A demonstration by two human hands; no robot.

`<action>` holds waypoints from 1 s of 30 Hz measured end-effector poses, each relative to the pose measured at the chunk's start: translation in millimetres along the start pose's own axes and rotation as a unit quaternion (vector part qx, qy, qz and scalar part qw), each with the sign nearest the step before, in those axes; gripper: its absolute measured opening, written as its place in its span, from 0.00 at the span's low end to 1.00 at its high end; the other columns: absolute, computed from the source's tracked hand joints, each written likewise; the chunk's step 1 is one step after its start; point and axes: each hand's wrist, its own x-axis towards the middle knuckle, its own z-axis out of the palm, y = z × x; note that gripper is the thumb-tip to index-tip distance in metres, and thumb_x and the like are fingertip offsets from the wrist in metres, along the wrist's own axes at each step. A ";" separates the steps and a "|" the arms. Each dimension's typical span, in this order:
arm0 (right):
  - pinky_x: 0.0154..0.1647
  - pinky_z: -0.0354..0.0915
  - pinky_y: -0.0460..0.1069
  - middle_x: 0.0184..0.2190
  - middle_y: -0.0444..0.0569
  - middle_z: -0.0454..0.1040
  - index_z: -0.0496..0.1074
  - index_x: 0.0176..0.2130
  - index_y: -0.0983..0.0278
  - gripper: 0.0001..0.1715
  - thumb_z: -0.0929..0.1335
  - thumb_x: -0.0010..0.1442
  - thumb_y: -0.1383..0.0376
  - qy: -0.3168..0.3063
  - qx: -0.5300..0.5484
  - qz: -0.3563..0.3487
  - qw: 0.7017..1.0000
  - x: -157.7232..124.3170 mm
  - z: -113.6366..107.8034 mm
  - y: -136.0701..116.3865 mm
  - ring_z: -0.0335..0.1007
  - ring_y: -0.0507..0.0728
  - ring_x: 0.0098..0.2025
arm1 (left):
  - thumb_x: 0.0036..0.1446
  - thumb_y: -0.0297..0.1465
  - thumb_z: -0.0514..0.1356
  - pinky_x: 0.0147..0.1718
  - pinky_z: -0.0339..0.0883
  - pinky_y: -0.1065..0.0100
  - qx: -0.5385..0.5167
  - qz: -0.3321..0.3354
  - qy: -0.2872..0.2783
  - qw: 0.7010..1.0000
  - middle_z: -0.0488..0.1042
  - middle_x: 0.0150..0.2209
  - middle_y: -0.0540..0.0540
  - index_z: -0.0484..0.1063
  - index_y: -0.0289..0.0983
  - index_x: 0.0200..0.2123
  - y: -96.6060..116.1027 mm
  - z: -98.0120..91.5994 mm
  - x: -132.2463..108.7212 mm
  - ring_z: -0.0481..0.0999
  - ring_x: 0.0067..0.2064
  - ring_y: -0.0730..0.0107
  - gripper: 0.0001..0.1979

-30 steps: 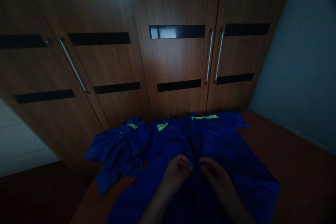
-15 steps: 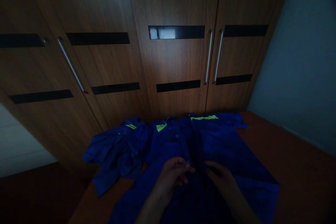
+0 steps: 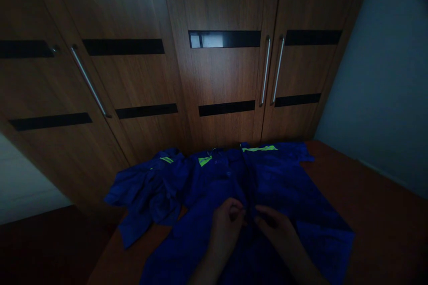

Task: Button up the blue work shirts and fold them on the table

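Observation:
A dark blue work jacket [image 3: 197, 227] with yellow-green reflective strips lies spread out, its front facing up and its collar end toward the wardrobe. Along its middle runs a front edge with buttons. My left hand [image 3: 229, 220] is closed in a pinch on that edge. Just to the right, my right hand [image 3: 276, 227] has thumb and fingers drawn together on the facing edge of the cloth. Dim light hides exactly what lies between the fingertips.
Bunched blue cloth [image 3: 150, 196] with a reflective strip lies at the left. The red-brown surface [image 3: 374, 213] beneath extends to the right. Behind stands a wooden wardrobe [image 3: 227, 75] with metal bar handles [image 3: 265, 71]; a pale wall [image 3: 377, 98] bounds the right side.
My left hand has shifted slightly right, its fingers curling more tightly. My right hand has moved left, so the two hands are closer together at the jacket's front edge.

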 end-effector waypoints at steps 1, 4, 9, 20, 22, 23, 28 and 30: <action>0.49 0.68 0.55 0.39 0.51 0.80 0.78 0.37 0.62 0.18 0.68 0.47 0.57 -0.003 -0.014 -0.004 1.000 0.0 0.7 0.8 0.74 0.62 0.44 | 0.50 0.27 0.58 0.23 0.61 0.75 0.009 0.012 -0.005 1.000 0.73 0.22 0.53 0.68 0.37 0.30 -0.5 0.5 -0.9 0.74 0.24 0.73 0.01; 0.49 0.67 0.54 0.41 0.51 0.79 0.77 0.40 0.63 0.20 0.66 0.49 0.58 -0.011 -0.048 -0.015 0.999 -0.3 2.2 1.7 0.74 0.62 0.45 | 0.50 0.26 0.57 0.25 0.63 0.74 0.011 0.025 -0.020 0.999 0.74 0.24 0.52 0.69 0.37 0.30 0.5 0.9 -3.1 0.75 0.25 0.72 0.03; 0.46 0.67 0.52 0.40 0.51 0.77 0.72 0.43 0.64 0.20 0.64 0.50 0.61 -0.041 -0.071 -0.047 0.996 -2.4 4.6 -0.6 0.73 0.59 0.42 | 0.53 0.27 0.57 0.28 0.65 0.72 0.026 0.044 -0.039 0.998 0.76 0.26 0.49 0.72 0.37 0.34 3.4 -0.7 -3.6 0.76 0.28 0.69 0.05; 0.30 0.61 0.47 0.26 0.44 0.70 0.66 0.44 0.64 0.17 0.63 0.52 0.67 -0.108 -0.167 -0.042 0.979 -3.5 7.1 -21.9 0.67 0.54 0.28 | 0.55 0.24 0.54 0.30 0.62 0.73 0.145 0.104 -0.038 0.983 0.78 0.30 0.49 0.74 0.41 0.34 3.4 -3.8 -6.0 0.76 0.32 0.67 0.10; 0.31 0.61 0.47 0.28 0.45 0.71 0.66 0.44 0.64 0.17 0.63 0.52 0.68 -0.114 -0.180 -0.051 0.976 -4.6 7.7 -24.9 0.68 0.54 0.29 | 0.54 0.24 0.54 0.30 0.62 0.72 0.155 0.106 -0.037 0.981 0.78 0.30 0.49 0.73 0.41 0.34 3.6 -3.9 -6.3 0.76 0.32 0.67 0.10; 0.32 0.62 0.47 0.29 0.46 0.72 0.66 0.45 0.64 0.18 0.63 0.52 0.68 -0.112 -0.189 -0.055 0.974 -5.2 8.5 -25.6 0.69 0.55 0.31 | 0.54 0.23 0.54 0.31 0.61 0.72 0.160 0.107 -0.035 0.981 0.78 0.30 0.49 0.72 0.41 0.35 3.6 -3.9 -6.4 0.76 0.32 0.67 0.10; 0.38 0.63 0.47 0.35 0.51 0.75 0.64 0.48 0.64 0.21 0.63 0.53 0.70 -0.119 -0.237 -0.066 0.962 -7.8 13.9 -25.3 0.73 0.57 0.37 | 0.54 0.22 0.53 0.32 0.60 0.72 0.186 0.106 -0.044 0.976 0.76 0.31 0.48 0.70 0.42 0.35 3.4 -4.1 -6.5 0.76 0.34 0.65 0.10; 0.36 0.63 0.47 0.36 0.52 0.76 0.63 0.48 0.64 0.21 0.62 0.54 0.70 -0.129 -0.264 -0.070 0.953 -9.1 15.6 -26.1 0.74 0.57 0.37 | 0.54 0.22 0.53 0.30 0.58 0.72 0.191 0.097 -0.049 0.976 0.75 0.30 0.48 0.70 0.42 0.34 2.5 -4.2 -6.6 0.75 0.32 0.65 0.10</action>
